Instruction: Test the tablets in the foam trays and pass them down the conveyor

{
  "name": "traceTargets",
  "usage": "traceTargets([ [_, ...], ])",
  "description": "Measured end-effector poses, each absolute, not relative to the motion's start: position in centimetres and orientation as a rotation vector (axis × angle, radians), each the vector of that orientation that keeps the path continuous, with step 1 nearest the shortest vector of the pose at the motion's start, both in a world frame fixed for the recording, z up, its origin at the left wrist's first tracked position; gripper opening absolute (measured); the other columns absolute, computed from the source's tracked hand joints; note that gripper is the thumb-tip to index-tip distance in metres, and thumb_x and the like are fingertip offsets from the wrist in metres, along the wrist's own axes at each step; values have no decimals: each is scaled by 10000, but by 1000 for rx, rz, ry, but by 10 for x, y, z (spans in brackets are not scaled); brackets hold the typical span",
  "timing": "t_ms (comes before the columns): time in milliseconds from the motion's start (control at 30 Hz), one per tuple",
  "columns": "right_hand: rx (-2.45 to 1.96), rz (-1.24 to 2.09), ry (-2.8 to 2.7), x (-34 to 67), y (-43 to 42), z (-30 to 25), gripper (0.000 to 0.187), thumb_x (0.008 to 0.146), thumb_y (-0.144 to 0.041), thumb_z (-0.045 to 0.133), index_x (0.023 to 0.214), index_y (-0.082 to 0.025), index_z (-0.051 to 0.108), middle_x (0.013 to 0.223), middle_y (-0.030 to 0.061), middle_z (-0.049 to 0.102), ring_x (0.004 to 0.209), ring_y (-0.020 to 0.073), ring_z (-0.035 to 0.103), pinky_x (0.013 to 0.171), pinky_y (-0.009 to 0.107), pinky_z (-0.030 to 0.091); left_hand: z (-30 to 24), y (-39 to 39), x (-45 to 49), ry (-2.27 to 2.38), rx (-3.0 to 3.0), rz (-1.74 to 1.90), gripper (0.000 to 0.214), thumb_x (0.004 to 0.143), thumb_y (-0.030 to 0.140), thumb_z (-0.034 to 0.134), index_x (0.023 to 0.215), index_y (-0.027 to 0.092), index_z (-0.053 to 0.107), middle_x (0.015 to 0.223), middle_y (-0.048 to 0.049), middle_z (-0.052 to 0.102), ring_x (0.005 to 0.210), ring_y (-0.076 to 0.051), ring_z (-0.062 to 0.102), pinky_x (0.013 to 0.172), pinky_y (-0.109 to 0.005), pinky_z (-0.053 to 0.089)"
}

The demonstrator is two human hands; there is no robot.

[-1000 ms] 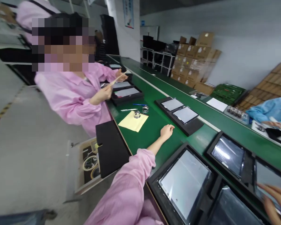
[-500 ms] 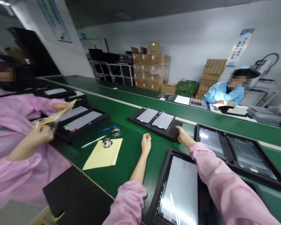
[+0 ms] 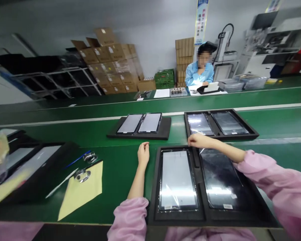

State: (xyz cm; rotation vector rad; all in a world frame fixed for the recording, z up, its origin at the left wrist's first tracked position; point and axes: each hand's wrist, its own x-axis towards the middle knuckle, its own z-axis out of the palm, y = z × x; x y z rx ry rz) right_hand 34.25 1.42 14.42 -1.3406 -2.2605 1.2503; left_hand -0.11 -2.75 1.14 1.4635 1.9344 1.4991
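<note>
The left hand (image 3: 143, 154) lies empty, loosely curled, on the green table (image 3: 120, 174); the right hand (image 3: 199, 141) rests empty, fingers extended, on the foam tray (image 3: 178, 216) holding 2 display panels (image 3: 177, 179).

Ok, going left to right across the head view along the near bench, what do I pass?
Black foam tray → yellow paper sheet → left hand → right hand → pink right sleeve
</note>
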Motion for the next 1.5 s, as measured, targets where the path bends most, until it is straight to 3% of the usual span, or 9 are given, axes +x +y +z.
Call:
traceTargets([
  [133, -1217, 512, -2684, 351, -36, 124, 193, 873, -164, 570, 867, -172, 763, 1096, 136, 628, 1108, 278, 510, 1009, 436, 321, 20, -22, 39, 1737, 1659, 1344, 415, 998, 436, 316, 995, 219, 669, 1075, -83, 716, 1019, -228, 681, 892, -368, 556],
  [233, -1379, 125, -2753, 339, -50, 105, 245, 910, -166, 530, 921, -147, 774, 1181, 184, 591, 1146, 307, 461, 971, 448, 326, 26, -19, 54, 1622, 1772, 1183, 453, 1001, 495, 327, 974, 225, 689, 1001, -61, 737, 986, -227, 692, 932, -374, 545],
  [700, -1717, 226, -2493, 330, -74, 90, 300, 854, -135, 518, 962, -175, 796, 1336, 172, 536, 1180, 351, 372, 895, 473, 280, 42, -35, 63, 1646, 1912, 962, 501, 1057, 375, 231, 967, 217, 698, 1055, -56, 731, 1042, -204, 665, 982, -337, 510],
  [833, -1706, 143, -2504, 333, -73, 88, 308, 862, -141, 498, 964, -163, 788, 1317, 176, 540, 1150, 336, 392, 883, 459, 283, 53, -41, 69, 1739, 1937, 967, 348, 1036, 321, 367, 996, 221, 699, 1068, -51, 726, 1068, -204, 656, 1022, -339, 484],
  [967, -1609, -37, -2517, 343, -69, 81, 284, 861, -170, 525, 937, -202, 797, 1265, 162, 550, 1102, 330, 419, 869, 462, 290, 67, -75, 41, 2043, 1870, 1041, 232, 954, 331, 574, 1139, 233, 675, 1233, -70, 678, 1210, -247, 591, 1126, -397, 402],
  [1067, -1534, -132, -2519, 348, -63, 72, 250, 861, -195, 559, 908, -227, 802, 1234, 149, 551, 1073, 322, 440, 846, 452, 298, 63, -134, -1, 2371, 1673, 1098, 272, 967, 315, 527, 1194, 228, 650, 1265, -105, 657, 1231, -272, 581, 1121, -435, 412],
  [1200, -1476, -200, -2536, 349, -56, 65, 252, 856, -178, 554, 866, -231, 800, 1226, 149, 553, 1059, 324, 457, 823, 446, 314, 44, -211, -58, 2784, 1272, 1128, 305, 921, 261, 522, 1180, 146, 634, 1359, -234, 576, 1362, -407, 458, 1163, -645, 281],
  [1267, -1458, -219, -2536, 349, -53, 64, 251, 854, -177, 552, 832, -232, 796, 1221, 148, 556, 1053, 326, 462, 819, 449, 320, 36, -226, -83, 2880, 1147, 1124, 338, 903, 269, 540, 1201, 129, 617, 1393, -257, 548, 1389, -432, 423, 1158, -685, 255],
  [1500, -1400, -308, -2543, 353, -49, 61, 259, 888, -217, 551, 839, -249, 802, 1218, 147, 567, 1055, 331, 491, 820, 455, 350, 24, -180, -121, 2922, 1112, 1052, 392, 843, 376, 694, 1179, 175, 657, 1291, -197, 642, 1270, -376, 561, 1100, -510, 434],
])
